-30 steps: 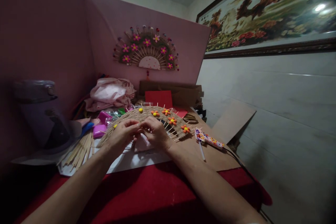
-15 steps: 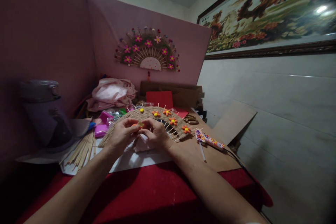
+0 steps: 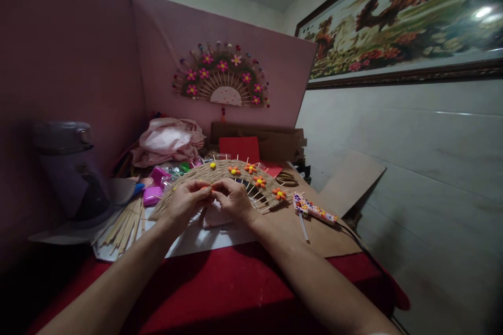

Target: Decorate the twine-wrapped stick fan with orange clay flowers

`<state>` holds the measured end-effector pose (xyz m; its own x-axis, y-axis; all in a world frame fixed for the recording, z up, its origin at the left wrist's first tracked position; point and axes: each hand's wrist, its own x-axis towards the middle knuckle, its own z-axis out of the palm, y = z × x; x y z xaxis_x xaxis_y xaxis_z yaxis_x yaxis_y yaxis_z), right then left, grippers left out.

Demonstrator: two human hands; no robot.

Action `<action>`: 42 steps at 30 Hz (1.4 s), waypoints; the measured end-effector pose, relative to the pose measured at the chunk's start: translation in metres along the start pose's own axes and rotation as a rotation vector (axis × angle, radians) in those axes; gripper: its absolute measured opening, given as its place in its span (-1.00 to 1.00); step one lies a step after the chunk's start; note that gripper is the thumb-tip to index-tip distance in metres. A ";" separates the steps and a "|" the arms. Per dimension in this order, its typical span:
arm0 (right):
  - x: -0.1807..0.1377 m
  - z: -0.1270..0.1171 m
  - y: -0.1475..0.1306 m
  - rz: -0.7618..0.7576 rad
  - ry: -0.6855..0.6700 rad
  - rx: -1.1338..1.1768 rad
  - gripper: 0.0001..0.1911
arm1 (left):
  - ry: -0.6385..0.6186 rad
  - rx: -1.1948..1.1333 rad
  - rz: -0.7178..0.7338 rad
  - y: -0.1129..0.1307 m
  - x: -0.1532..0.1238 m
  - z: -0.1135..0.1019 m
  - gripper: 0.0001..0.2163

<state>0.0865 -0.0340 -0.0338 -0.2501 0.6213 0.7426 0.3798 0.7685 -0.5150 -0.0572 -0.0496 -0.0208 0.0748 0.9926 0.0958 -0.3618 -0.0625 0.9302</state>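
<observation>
A half-round woven straw fan (image 3: 220, 171) with stick spokes lies on the table, several orange clay flowers (image 3: 258, 180) and a yellow ball (image 3: 212, 165) stuck along its rim. Over its middle my left hand (image 3: 184, 202) and my right hand (image 3: 234, 200) meet, fingertips pinched together on a small orange clay piece (image 3: 205, 187), which the fingers mostly hide. A dotted glue gun (image 3: 313, 210) lies to the right of my right hand.
Bamboo sticks (image 3: 121, 224) fan out at left beside magenta clay tubs (image 3: 150, 195) and a lidded flask (image 3: 68, 167). Pink cloth (image 3: 167, 140), a red card (image 3: 238, 147) and cardboard stand behind. A finished flower fan (image 3: 222, 76) hangs on the pink wall. White paper (image 3: 204, 238) covers the red tablecloth (image 3: 236, 288).
Both hands stay over the fan's middle. The fingers have shifted slightly around the small orange piece, which showed more openly half a second ago.
</observation>
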 end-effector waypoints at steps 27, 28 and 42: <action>0.000 -0.003 0.009 -0.100 -0.055 0.002 -0.94 | -0.029 -0.030 -0.015 0.008 -0.007 0.005 -0.78; 0.000 -0.004 0.008 -0.107 -0.053 -0.008 -0.94 | -0.038 -0.031 -0.018 0.008 -0.007 0.005 -0.78; 0.004 -0.011 0.001 0.359 -0.231 0.544 -0.84 | 0.045 -0.027 -0.057 0.009 -0.003 0.002 -0.80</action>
<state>0.0953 -0.0326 -0.0263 -0.3988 0.8218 0.4069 -0.0110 0.4394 -0.8982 -0.0587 -0.0538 -0.0123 0.0540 0.9982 0.0267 -0.3832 -0.0040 0.9236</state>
